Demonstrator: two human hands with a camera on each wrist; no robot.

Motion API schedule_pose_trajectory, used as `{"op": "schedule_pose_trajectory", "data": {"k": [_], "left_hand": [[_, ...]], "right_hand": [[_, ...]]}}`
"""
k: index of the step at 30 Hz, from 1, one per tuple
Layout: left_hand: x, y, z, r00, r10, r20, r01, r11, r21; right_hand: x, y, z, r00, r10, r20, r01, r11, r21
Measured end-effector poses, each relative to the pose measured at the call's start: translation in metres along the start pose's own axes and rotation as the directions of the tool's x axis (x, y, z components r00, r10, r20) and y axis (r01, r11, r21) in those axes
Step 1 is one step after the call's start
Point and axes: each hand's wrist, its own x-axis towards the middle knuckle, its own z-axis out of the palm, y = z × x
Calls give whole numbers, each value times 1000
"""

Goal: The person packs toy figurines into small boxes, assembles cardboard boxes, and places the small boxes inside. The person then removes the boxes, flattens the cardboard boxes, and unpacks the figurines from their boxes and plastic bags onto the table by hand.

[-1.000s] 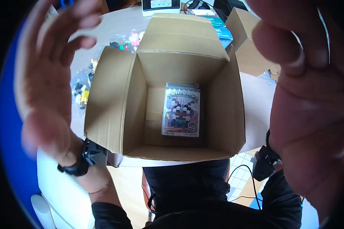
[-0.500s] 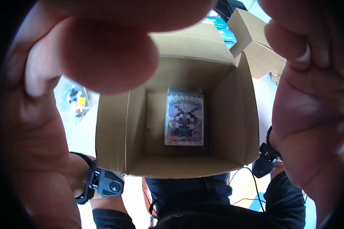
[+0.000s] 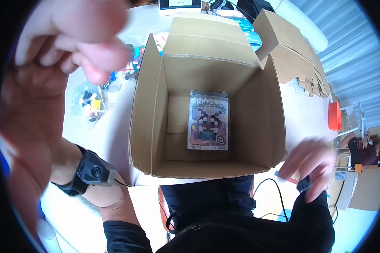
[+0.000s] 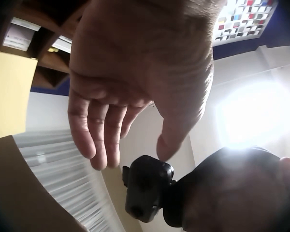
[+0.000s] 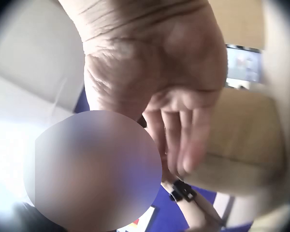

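An uncovered cardboard box (image 3: pixel 162 168) stands at the table's front edge with its flaps spread. Flat on its bottom lies a small box printed BRICKS (image 3: pixel 209 122). My left hand (image 3: pixel 42 88) is raised close to the head camera at the left, fingers loosely bent and holding nothing; the left wrist view also shows this hand (image 4: pixel 140 77) beside a black device (image 4: pixel 149 187). To the right of the cardboard box and lower down, my right hand (image 3: pixel 308 164) is blurred, with nothing in it; its fingers (image 5: pixel 193 140) hang relaxed in the right wrist view.
Bagged colourful figures (image 3: pixel 90 105) lie left of the box. Behind it are teal boxes (image 3: pixel 251 37) and a white-framed screen (image 3: pixel 179 6). Another cardboard box (image 3: pixel 283 46) stands at the back right, with a red-orange container (image 3: pixel 334 116) at the right edge. A cable hangs below the table.
My right hand has dropped from beside the head camera to the right of the box. My left hand came across the view, then drew back left. The cardboard box appears slightly farther right.
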Motion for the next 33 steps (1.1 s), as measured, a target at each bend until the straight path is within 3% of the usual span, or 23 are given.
{"op": "schedule_pose_trajectory", "data": {"k": [1, 2, 3, 4, 5, 6, 7, 8, 10, 11, 12, 14, 16, 17, 21, 23, 24, 26, 27, 28, 30, 33], "left_hand": [[-9, -2, -8, 1000, -7, 13, 6, 1000, 4], [-33, -15, -29, 1000, -13, 28, 13, 1000, 4], [-58, -22, -44, 999, -19, 40, 19, 1000, 5], [-39, -13, -33, 998, -25, 53, 25, 1000, 6], [-42, -12, -23, 989, -99, -114, 105, 993, 45], [-43, -12, -8, 946, -162, -280, 189, 979, 72], [-34, -17, 4, 943, -66, -327, 107, 988, 110], [-32, -16, 5, 943, -62, -328, 103, 989, 110], [-28, -13, 7, 956, -56, -288, 92, 989, 113], [-26, -12, 7, 963, -52, -263, 84, 990, 113], [-23, -10, 7, 970, -47, -238, 75, 991, 114], [-22, -7, 5, 980, -34, -194, 59, 990, 125], [-29, -16, 8, 964, -37, -264, 87, 979, 182], [-28, -14, 10, 948, -76, -309, 136, 975, 178], [-22, -7, 17, 922, -95, -376, 141, 985, 96], [-23, -15, 16, 942, -23, -334, 62, 992, 108], [-23, -15, 17, 942, -24, -334, 63, 992, 108], [-24, -14, 17, 937, -34, -347, 78, 990, 116], [-24, -14, 17, 936, -36, -350, 82, 990, 117], [-23, -14, 18, 935, -40, -353, 86, 989, 116], [-23, -14, 18, 930, -40, -366, 89, 989, 117], [-22, -14, 20, 923, -37, -383, 90, 988, 123]], "right_hand": [[-10, -7, 16, 955, 289, 58, -292, 955, 48], [-29, 10, 34, 871, 467, 153, -483, 871, 90], [-57, 30, 54, 727, 647, 229, -681, 722, 120], [-82, 55, 70, 490, 819, 299, -864, 502, 43], [-111, 77, 92, 403, 902, 155, -899, 422, -117], [-139, 102, 114, 104, 994, -17, -937, 93, -338], [-156, 110, 134, 151, 964, -220, -923, 58, -381], [-169, 119, 150, 69, 980, -184, -973, 26, -230], [-185, 135, 192, 142, 913, -383, -979, 72, -192], [-173, 130, 189, 90, 935, -342, -990, 46, -134], [-157, 118, 184, 88, 934, -346, -991, 46, -128], [-128, 99, 170, -112, 991, -72, -994, -113, -7], [-142, 98, 200, 79, 978, -194, -982, 43, -183], [-144, 99, 202, 38, 979, -201, -990, 10, -139], [-161, 104, 210, 28, 975, -218, -997, 13, -71], [-193, 111, 228, 206, 890, -407, -974, 225, -3], [-196, 106, 231, 206, 890, -406, -974, 224, -3], [-201, 93, 235, 59, 924, -379, -808, 267, 525], [-213, 96, 237, 10, 914, -406, -933, 154, 324], [-220, 97, 236, 7, 914, -405, -933, 152, 327], [-194, 88, 212, -285, 956, -62, -956, -279, 88], [-175, 91, 209, -228, 970, -89, -973, -223, 60]]}}
